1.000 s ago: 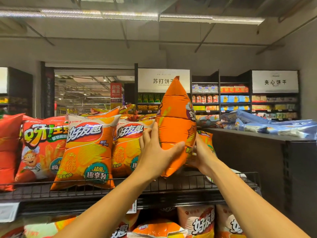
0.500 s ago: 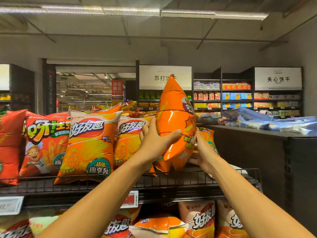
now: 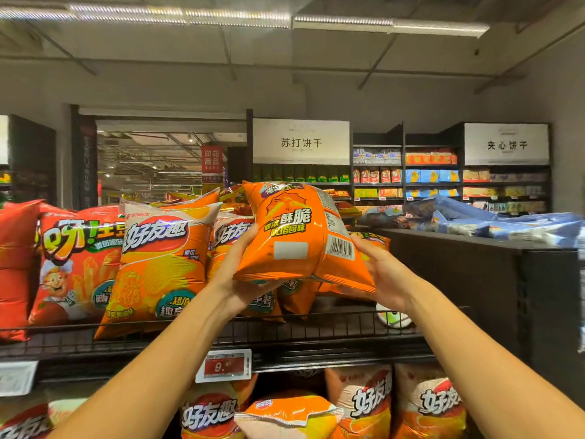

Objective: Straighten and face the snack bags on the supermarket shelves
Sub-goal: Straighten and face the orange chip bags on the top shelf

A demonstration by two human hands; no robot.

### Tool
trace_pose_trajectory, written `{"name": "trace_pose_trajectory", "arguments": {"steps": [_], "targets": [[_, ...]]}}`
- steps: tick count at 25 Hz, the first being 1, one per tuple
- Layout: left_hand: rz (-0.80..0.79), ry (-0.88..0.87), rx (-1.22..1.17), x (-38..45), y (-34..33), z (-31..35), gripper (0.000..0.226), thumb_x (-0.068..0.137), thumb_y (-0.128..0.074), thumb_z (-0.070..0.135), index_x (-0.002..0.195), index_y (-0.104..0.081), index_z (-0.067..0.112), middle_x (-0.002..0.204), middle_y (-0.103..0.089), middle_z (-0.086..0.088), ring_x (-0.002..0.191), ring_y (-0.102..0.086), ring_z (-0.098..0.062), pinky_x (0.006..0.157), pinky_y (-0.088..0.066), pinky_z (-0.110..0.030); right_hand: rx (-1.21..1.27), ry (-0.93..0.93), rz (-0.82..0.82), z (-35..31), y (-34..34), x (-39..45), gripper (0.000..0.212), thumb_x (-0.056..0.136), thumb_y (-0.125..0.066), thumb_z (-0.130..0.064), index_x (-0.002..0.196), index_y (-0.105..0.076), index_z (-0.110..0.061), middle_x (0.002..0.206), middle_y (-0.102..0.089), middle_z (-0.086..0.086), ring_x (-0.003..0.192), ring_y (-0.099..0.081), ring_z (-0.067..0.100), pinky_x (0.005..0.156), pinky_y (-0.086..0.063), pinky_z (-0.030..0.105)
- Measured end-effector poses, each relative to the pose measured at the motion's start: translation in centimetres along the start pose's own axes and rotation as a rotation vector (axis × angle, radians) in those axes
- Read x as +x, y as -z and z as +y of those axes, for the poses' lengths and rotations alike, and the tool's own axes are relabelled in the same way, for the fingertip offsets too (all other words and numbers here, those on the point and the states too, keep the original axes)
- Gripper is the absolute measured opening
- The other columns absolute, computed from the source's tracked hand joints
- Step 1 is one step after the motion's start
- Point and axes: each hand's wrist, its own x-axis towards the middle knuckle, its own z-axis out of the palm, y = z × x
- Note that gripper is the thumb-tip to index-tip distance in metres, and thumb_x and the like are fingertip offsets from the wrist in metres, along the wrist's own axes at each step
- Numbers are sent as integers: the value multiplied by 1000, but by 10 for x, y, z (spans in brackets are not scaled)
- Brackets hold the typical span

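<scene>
I see both hands raised in front of the top wire shelf (image 3: 316, 331), and between them they hold one orange snack bag (image 3: 297, 236) in the air, a little above the shelf and in front of the bags that stand there. The bag shows me its back side, with the barcode and a pale blank label, and it is tilted, its top edge leaning away to the left. The left hand (image 3: 237, 274) supports the bag from below at its lower left corner, the fingers curled round the left edge. The right hand (image 3: 383, 274) grips the lower right corner, thumb on the front near the barcode; its other fingers are behind the bag, so I cannot see how they lie. To the left on the same shelf stand the orange-and-white chip bag (image 3: 161, 267) and the red fries bag (image 3: 72, 264), both upright and facing forward. Behind the held bag I think a second chip bag (image 3: 231, 236) stands, but it is mostly covered. Under the shelf edge hangs a red price tag (image 3: 224, 365), and more chip bags (image 3: 364, 407) fill the lower shelf.
</scene>
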Motion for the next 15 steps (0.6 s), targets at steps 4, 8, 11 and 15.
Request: {"name": "trace_pose_trajectory", "arguments": {"steps": [4, 8, 11, 15], "targets": [[-30, -37, 167, 3, 14, -2, 46, 89, -58, 52, 127, -62, 27, 119, -72, -8, 104, -71, -30, 82, -58, -48, 37, 9, -96, -1, -1, -7, 49, 83, -58, -56, 122, -70, -28, 121, -73, 9, 107, -72, 27, 89, -59, 44], [60, -135, 495, 4, 13, 0, 51, 92, -57, 46, 138, -50, 26, 127, -67, 1, 102, -69, -20, 80, -55, -38, -44, 121, -11, -3, -6, -6, 64, 81, -63, -50, 139, -54, -25, 128, -69, 9, 116, -67, 33, 103, -49, 56], [-9, -141, 568, 0, 3, -7, 65, 75, -60, 63, 134, -48, 38, 121, -68, 15, 108, -67, -10, 82, -57, -37, -60, 81, -16, -7, -9, -8, 60, 84, -55, -59, 135, -57, -27, 130, -68, 6, 120, -64, 33, 101, -49, 56], [-27, -66, 479, 3, 5, -14, 61, 65, -58, 75, 117, -61, 43, 109, -72, 21, 101, -69, -5, 67, -58, -29, -88, 137, 32, -15, -15, -13, 50, 90, -59, -47, 135, -55, -25, 135, -61, 11, 125, -60, 31, 99, -52, 55]]}}
